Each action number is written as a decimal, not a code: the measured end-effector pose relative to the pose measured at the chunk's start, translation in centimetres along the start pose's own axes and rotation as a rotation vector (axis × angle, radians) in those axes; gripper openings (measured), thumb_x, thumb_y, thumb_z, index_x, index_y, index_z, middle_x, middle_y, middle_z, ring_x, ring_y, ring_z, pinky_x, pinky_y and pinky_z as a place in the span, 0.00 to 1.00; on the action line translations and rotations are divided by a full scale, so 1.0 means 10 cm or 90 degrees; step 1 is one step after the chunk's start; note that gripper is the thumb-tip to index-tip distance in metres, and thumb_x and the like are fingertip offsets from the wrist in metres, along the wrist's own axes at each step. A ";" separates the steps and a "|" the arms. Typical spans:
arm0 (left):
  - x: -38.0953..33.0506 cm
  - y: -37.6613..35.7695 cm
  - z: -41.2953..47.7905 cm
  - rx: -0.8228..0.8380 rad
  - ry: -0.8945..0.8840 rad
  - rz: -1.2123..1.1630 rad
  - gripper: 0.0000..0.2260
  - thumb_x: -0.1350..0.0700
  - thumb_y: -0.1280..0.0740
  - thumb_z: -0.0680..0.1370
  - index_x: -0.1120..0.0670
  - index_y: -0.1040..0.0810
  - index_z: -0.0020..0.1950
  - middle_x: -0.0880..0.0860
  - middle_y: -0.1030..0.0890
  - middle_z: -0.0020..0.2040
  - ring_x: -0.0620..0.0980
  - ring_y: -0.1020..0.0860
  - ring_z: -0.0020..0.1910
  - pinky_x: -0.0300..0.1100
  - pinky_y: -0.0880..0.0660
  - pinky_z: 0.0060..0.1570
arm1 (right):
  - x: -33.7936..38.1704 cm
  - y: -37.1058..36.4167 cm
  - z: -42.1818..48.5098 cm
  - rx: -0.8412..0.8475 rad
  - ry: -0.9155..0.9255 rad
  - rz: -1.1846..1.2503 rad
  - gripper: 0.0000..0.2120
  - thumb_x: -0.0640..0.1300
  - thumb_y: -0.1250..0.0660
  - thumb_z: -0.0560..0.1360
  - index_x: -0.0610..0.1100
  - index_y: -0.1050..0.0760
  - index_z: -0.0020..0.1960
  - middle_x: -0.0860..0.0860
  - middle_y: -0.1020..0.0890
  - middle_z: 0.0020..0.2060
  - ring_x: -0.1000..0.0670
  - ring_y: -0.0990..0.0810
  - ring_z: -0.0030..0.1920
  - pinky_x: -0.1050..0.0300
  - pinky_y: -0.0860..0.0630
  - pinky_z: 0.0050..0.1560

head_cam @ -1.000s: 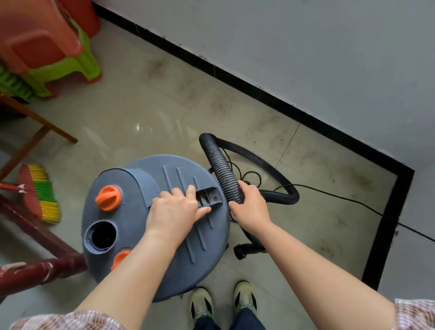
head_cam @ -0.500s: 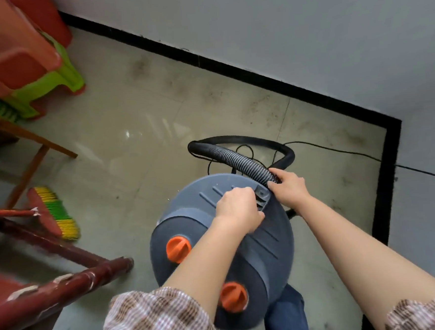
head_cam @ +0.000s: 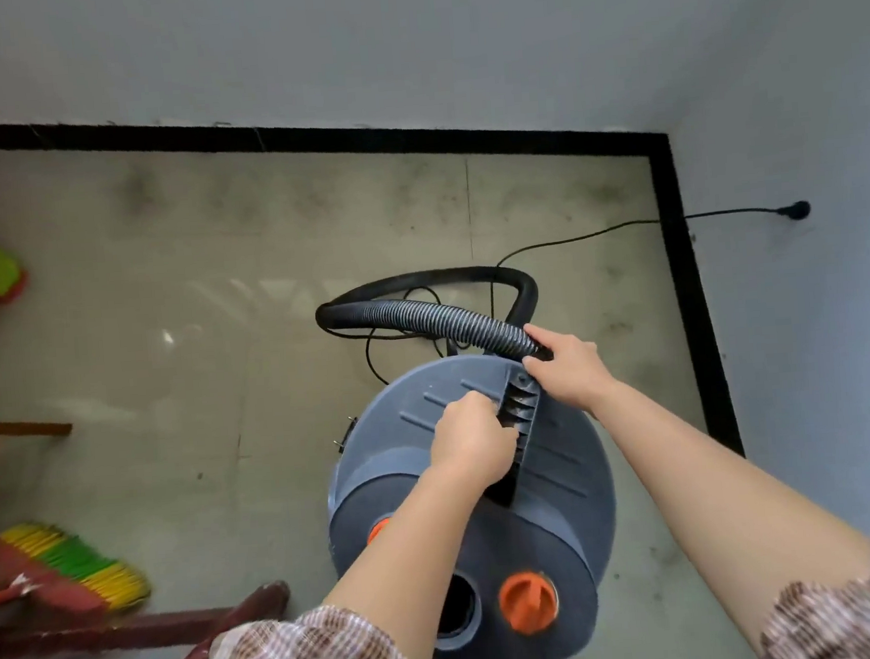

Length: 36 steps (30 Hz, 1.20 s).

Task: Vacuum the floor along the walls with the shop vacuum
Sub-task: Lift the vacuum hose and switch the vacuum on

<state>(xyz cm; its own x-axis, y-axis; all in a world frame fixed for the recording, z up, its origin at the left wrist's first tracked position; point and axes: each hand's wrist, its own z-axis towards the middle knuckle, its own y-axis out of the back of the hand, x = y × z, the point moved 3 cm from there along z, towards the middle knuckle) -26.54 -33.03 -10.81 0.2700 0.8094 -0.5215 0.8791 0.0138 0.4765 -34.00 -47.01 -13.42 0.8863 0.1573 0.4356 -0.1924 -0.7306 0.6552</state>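
The blue-grey plastic shop vacuum [head_cam: 561, 475] stands on beige floor tiles [head_cam: 218, 354], its near edge cut off. Its black top handle [head_cam: 524, 418] is clasped by the left hand [head_cam: 474, 442], fingertips hidden; the right hand [head_cam: 567, 366] grasps the ribbed grey hose [head_cam: 422, 317] at its far rim.

A plain domestic storeroom corner: stained floor tiles [head_cam: 204, 304], black skirting [head_cam: 409, 138], grey walls [head_cam: 402, 38], a broom [head_cam: 73, 565].

Vacuum [head_cam: 560, 454]: grey-blue round tub, upright on floor [head_cam: 168, 373], seen top-down. Black handle [head_cam: 526, 410] runs across the lid. Orange knobs [head_cam: 528, 603] and black port [head_cam: 458, 610] at 6 o'clock. Black ribbed hose [head_cam: 421, 314] loops out at 12 o'clock. Cord [head_cam: 571, 240] runs off to 2 o'clock.
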 end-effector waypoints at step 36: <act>-0.90 0.56 1.69 0.355 -0.286 0.629 0.12 0.55 0.35 0.77 0.57 0.25 0.59 0.55 0.19 0.54 0.57 0.21 0.53 0.47 0.24 0.49 | 0.19 -0.25 0.06 -0.307 -0.208 0.395 0.20 0.38 0.36 0.80 0.49 0.28 0.71 0.55 0.33 0.74 0.58 0.45 0.77 0.62 0.45 0.72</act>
<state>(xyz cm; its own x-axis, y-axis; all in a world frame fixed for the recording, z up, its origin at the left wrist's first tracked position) -17.42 -50.12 -15.45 0.9325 0.0524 -0.3573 0.2365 -0.8363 0.4947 -31.62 -45.28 -14.56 0.6236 -0.4328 0.6510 -0.7765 -0.2461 0.5801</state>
